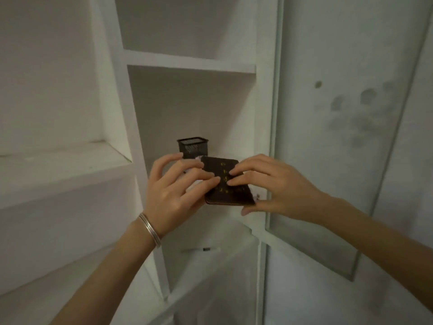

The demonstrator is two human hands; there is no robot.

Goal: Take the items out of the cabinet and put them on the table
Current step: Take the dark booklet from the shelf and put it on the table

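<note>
- Two hands are closed on one dark flat object [226, 181], rectangular, with small yellow marks printed on its upper face; whether it is a notebook or a wallet cannot be told.
- On the object's left side, the left hand [174, 191] is laid with fingers [206, 178] spread across the top face; a pale item is partly seen beneath these fingers, too hidden to identify.
- On the right side, the right hand [273, 186] is placed with fingers [236, 177] pressed on the top face and the thumb [251, 209] set under the near edge, so the object is pinched between them.
- Both sets of fingertips almost meet at the middle of the top face.
- Held slightly tilted, the object is seen at the front of the cabinet [187, 102], level with the middle compartment's floor; contact with that shelf cannot be judged.
- Silver bangles [150, 229] are worn on the left wrist.
- Just behind the left hand, a black mesh container [192, 147] stands upright on the same shelf, deeper in the compartment.
- On the shelf below, a slim pen-like item [202, 249] lies flat, blurred.
- At the right, a glass cabinet door [339, 137] is swung open, its pane smudged with dark spots.
- White open shelving [58, 165] is seen at the left.
</note>
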